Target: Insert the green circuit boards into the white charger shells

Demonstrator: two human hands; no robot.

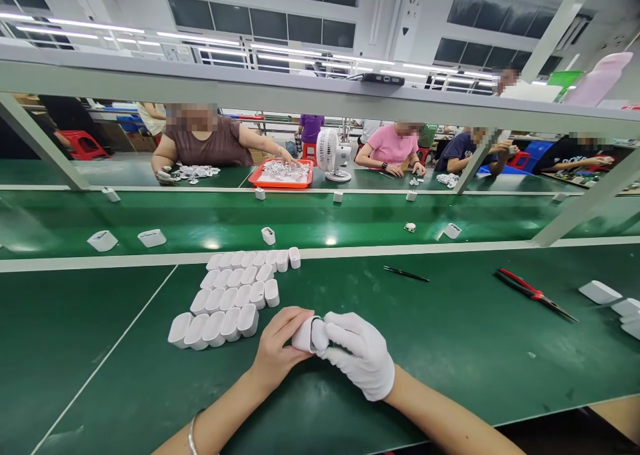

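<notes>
My bare left hand [281, 340] is closed around a white oval plastic case [302, 335], tilted so that its open end faces right. At that opening my right hand [361, 354], in a white glove, pinches a smaller white rounded piece [319, 335]. The piece sits partly inside the mouth of the case; how deep it goes is hidden by the gloved fingers. To the left of my hands, several similar white cases [213, 327] stand upright in rows on the green table [445, 368].
Black tweezers [406, 274] and red-handled pliers [537, 295] lie to the right. More white cases [600, 292] are at the right edge. Beyond a white rail, parts such as a white case [269, 235] lie on a green strip. Co-workers sit opposite, near a red tray [281, 183] and fan [334, 154].
</notes>
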